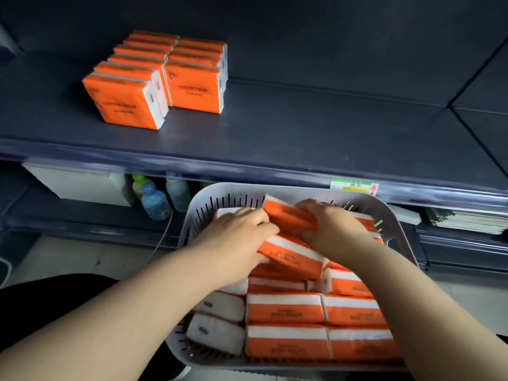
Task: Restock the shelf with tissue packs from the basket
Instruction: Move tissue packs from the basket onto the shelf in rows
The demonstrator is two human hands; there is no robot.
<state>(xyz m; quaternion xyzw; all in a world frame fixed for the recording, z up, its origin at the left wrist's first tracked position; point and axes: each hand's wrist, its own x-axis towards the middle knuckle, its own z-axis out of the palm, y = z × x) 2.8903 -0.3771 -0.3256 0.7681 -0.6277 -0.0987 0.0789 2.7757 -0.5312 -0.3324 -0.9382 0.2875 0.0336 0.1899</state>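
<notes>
A pale grey slotted basket (pixel 192 213) sits below the shelf edge, filled with several orange-and-white tissue packs (pixel 286 309). My left hand (pixel 236 237) reaches into its far side and grips an orange pack (pixel 291 257) from the left. My right hand (pixel 330 226) closes over another tilted orange pack (pixel 286 214) at the back of the basket. On the dark shelf (pixel 302 127) above, two rows of upright orange tissue packs (pixel 162 75) stand at the left.
The right part of the shelf surface is bare. A price label (pixel 354 186) is fixed on the shelf's front rail. Below the shelf are a white box (pixel 82 185), plastic bottles (pixel 155 202) and a stack of papers (pixel 467 218).
</notes>
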